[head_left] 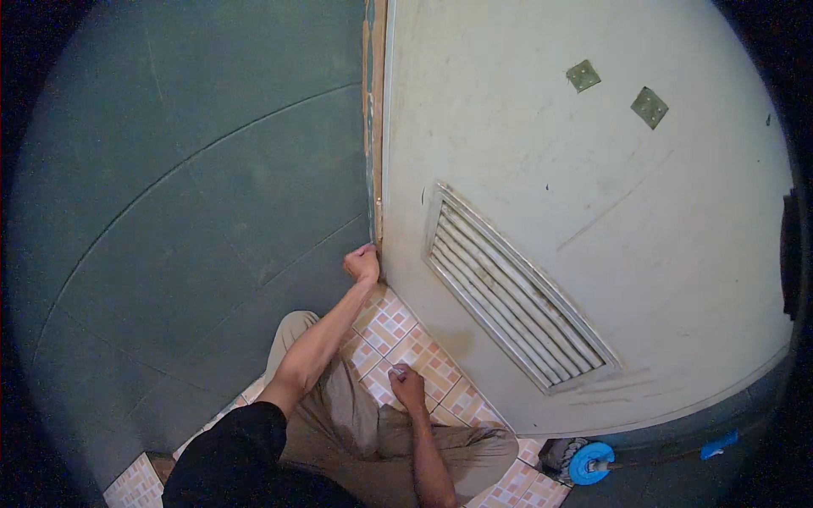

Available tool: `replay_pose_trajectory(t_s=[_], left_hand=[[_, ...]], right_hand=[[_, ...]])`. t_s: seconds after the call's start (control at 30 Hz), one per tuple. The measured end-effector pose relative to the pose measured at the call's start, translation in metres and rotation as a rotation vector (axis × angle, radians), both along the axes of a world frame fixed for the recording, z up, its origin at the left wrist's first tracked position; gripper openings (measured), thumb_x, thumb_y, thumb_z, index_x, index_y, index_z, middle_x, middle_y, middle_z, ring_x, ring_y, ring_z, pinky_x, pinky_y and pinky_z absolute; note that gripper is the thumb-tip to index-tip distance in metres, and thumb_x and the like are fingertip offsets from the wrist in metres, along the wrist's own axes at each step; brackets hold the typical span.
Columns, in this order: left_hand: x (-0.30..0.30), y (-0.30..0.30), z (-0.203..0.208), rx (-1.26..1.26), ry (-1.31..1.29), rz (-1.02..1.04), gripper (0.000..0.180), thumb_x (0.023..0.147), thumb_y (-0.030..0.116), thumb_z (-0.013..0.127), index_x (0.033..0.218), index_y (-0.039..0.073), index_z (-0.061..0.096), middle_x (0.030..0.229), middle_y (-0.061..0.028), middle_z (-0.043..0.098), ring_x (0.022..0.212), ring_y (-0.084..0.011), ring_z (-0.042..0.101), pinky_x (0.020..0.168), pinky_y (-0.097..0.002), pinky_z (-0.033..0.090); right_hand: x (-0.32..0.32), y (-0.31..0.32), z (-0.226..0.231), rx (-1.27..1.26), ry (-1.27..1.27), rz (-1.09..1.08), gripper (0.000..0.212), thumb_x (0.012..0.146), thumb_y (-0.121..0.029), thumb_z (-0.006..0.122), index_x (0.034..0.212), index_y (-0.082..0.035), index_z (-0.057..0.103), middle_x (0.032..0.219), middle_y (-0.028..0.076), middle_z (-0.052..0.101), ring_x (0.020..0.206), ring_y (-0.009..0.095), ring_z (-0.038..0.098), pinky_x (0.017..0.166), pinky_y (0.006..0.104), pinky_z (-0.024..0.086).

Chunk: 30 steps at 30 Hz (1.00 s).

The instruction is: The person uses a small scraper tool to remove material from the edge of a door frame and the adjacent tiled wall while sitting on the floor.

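My left hand (362,263) is closed, fingers curled, against the lower part of a worn wooden door frame (378,178), where it meets the dark grey-green wall. Whatever it may hold is hidden by the fingers. My right hand (408,388) is closed too, low over the tiled floor (389,325) between my knees. A small whitish bit shows at its fingertips, too small to name. Along the frame, paint is chipped and bare wood shows. Beside it stands a cream door (500,110) with a slatted vent (508,284) near its bottom.
The grey-green wall (212,169) rises close on my left. Two green diamond-shaped patches, one (583,76) left of the other (649,107), are on the door. At the lower right lies a blue round disc (590,463) with a rod through it. My bent legs (356,415) fill the lower middle.
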<state>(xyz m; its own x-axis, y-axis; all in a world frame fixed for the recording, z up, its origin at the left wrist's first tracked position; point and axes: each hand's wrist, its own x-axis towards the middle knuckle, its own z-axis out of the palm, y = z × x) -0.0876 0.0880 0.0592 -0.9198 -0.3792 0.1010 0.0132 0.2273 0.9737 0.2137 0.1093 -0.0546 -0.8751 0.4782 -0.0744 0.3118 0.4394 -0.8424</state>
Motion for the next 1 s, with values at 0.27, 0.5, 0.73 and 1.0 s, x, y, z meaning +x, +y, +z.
replay_pose_trajectory(t_s=[0.27,0.5,0.73,1.0], left_hand=[[0.006,0.003,0.025,0.008,-0.042,0.01,0.025,0.075,0.02,0.071,0.094,0.005,0.073,0.088,-0.0183,0.07,0.077,-0.0262,0.07,0.073,-0.0348,0.053],[0.001,-0.011,0.045,0.033,0.08,0.014,0.025,0.078,0.017,0.068,0.098,0.003,0.072,0.089,-0.0182,0.07,0.079,-0.0249,0.07,0.074,-0.0333,0.051],[0.017,-0.023,0.095,-0.086,0.368,-0.112,0.028,0.086,0.023,0.067,0.103,0.001,0.07,0.074,-0.0131,0.066,0.067,-0.0111,0.056,0.064,-0.031,0.046],[0.039,-0.052,0.011,0.011,0.14,-0.281,0.03,0.087,0.028,0.067,0.096,0.0,0.073,0.075,-0.0065,0.07,0.067,-0.0072,0.057,0.066,-0.0258,0.046]], right_hand=[[0.001,0.004,0.006,-0.004,-0.022,0.013,0.033,0.08,-0.033,0.066,0.101,-0.008,0.067,0.071,0.015,0.067,0.067,0.031,0.067,0.066,0.043,0.053],[-0.003,-0.007,0.008,-0.008,-0.01,0.019,0.034,0.079,-0.033,0.066,0.101,-0.007,0.067,0.067,0.013,0.066,0.067,0.031,0.066,0.068,0.0425,0.053],[0.002,-0.001,0.016,-0.01,-0.039,0.016,0.034,0.079,-0.032,0.067,0.102,-0.006,0.066,0.074,0.015,0.069,0.072,0.032,0.068,0.073,0.0413,0.053],[0.001,-0.008,0.017,-0.002,0.058,-0.01,0.031,0.079,-0.028,0.067,0.101,-0.005,0.068,0.067,0.012,0.066,0.064,0.026,0.065,0.064,0.0386,0.052]])
